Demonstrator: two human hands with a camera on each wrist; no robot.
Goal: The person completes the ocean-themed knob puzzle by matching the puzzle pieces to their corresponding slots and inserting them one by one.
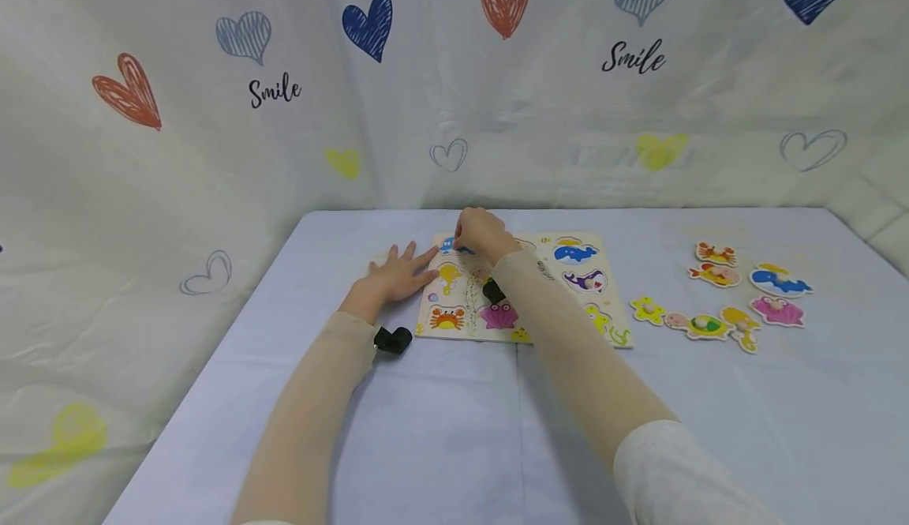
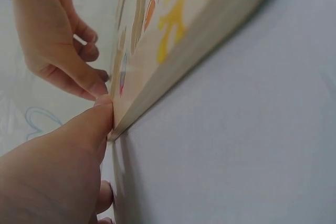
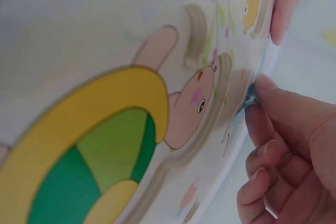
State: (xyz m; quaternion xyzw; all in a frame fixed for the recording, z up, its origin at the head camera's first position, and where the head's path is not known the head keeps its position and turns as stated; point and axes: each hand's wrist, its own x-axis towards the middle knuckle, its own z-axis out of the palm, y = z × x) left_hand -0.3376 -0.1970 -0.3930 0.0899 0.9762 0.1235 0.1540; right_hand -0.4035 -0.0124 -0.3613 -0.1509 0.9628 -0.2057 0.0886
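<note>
A wooden knob puzzle board (image 1: 454, 334) with sea-animal pictures lies at the middle of the table. My left hand (image 1: 395, 276) lies at its left edge with fingers spread. In the left wrist view, the left thumb (image 2: 86, 124) touches the board's edge near a corner. My right hand (image 1: 484, 233) is over the top left of the board, its fingers bent down. The right wrist view shows thumb and index finger pinching a small blue knob (image 3: 252, 94) close against the board; the piece under it is mostly hidden. A turtle picture (image 3: 113, 150) fills the near part of that view.
Loose puzzle pieces lie right of the board: a crab (image 1: 716, 254), a fish (image 1: 714, 275), a whale (image 1: 779, 281), a pink shell (image 1: 777, 311), a turtle (image 1: 699, 325), a yellow star (image 1: 647, 310) and a seahorse (image 1: 742, 326). A printed curtain (image 1: 398, 99) hangs behind the table.
</note>
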